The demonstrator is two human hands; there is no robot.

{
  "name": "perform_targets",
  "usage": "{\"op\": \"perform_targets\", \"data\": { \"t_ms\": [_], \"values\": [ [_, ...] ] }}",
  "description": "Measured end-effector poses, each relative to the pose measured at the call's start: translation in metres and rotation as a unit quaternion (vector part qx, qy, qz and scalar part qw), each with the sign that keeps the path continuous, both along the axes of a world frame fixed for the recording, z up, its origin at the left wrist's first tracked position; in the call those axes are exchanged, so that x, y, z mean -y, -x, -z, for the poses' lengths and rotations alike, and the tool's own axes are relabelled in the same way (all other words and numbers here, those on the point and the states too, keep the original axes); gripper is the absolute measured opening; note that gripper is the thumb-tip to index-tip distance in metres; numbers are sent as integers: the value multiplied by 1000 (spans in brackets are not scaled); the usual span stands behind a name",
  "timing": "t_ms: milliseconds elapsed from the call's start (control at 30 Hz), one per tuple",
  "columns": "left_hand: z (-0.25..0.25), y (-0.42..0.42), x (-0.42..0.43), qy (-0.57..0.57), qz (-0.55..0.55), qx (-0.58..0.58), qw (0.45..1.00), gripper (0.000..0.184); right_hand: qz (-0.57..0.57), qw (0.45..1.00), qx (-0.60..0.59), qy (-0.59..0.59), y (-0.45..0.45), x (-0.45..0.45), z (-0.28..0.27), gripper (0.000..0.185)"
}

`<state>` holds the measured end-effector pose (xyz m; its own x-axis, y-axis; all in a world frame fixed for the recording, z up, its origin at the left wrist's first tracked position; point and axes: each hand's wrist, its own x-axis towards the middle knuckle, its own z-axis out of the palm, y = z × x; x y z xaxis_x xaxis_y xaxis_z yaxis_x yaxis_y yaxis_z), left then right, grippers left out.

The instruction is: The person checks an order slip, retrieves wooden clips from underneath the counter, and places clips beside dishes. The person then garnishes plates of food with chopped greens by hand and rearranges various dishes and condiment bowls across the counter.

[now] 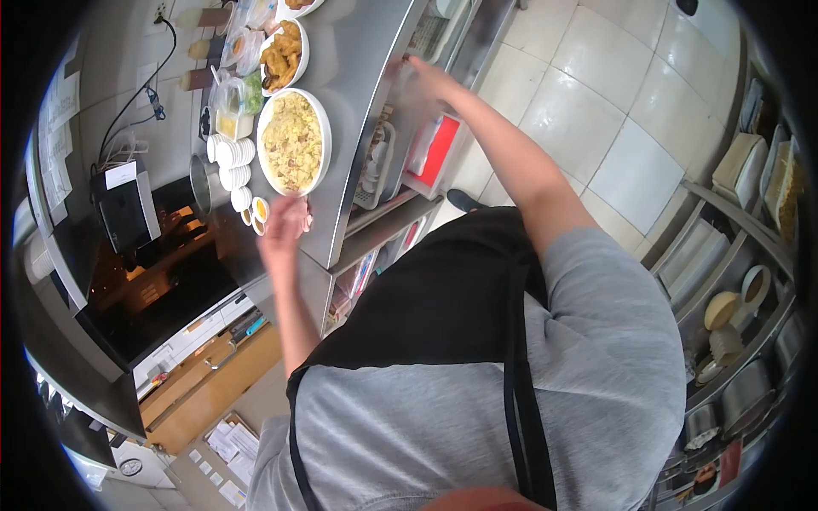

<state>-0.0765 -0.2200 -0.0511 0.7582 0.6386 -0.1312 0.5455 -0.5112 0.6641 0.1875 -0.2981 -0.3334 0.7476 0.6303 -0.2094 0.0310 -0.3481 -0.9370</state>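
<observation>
My left hand point(283, 230) is over the steel counter, close to the near end of a large white oval dish point(324, 140) heaped with yellow scrambled-egg-like food point(292, 140). Motion smears its fingers, so what they hold, if anything, does not show. Beside it are small cups of yellow and brown sauce point(261, 209). My right hand point(416, 70) reaches to the counter's front edge, by the open shelf below. Its fingers are dark and blurred, and their grip cannot be made out. Nearest to it under the counter is a red-and-white bin point(434, 149).
A bowl of fried pieces point(283, 58), stacks of white lids point(232, 162) and sauce bottles point(204, 78) line the counter's back. A white basket point(375, 166) stands on the lower shelf. Behind, a rack point(694, 247) holds pans and containers on the tiled floor point(588, 111).
</observation>
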Motion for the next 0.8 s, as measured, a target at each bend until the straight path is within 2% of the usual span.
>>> {"op": "perform_targets", "data": {
  "t_ms": [33,67,100,133,167,200,267,300,367,467,600,667,733,800],
  "values": [
    [-36,-24,9,-105,63,81,989,33,9,999,-31,21,-4,0,-7,48],
    [-62,-43,22,-95,80,228,966,38,10,999,-28,23,-8,-5,-4,48],
    [-100,-56,34,-52,119,316,940,46,-65,997,-2,39,-15,-14,5,47],
    [-131,-75,61,-77,237,391,886,65,-139,988,24,56,-21,-23,20,47],
    [-161,-82,85,-80,290,427,853,75,-127,982,134,41,-21,-35,48,43],
    [-180,-81,98,-94,341,499,791,77,-125,982,135,43,-23,-31,41,43],
    [-190,-105,143,0,457,605,652,58,-185,974,95,93,-25,-14,17,44],
    [-190,-112,157,34,484,607,629,57,-184,974,96,95,-24,-10,15,44],
    [-192,-113,173,80,500,575,643,56,-52,994,10,95,-25,-2,11,50],
    [-195,-115,185,116,507,558,647,53,13,996,-17,91,-29,10,-13,54],
    [-197,-116,193,142,512,550,644,50,-14,996,-5,85,-42,-16,14,51],
    [-199,-116,195,151,518,556,632,49,-121,970,158,142,-50,-30,29,49],
    [-201,-115,195,158,522,565,619,47,-58,988,138,42,-40,-19,31,42],
    [-203,-114,193,167,523,574,608,46,-130,979,147,54,-47,-15,53,31]
  ]
}}
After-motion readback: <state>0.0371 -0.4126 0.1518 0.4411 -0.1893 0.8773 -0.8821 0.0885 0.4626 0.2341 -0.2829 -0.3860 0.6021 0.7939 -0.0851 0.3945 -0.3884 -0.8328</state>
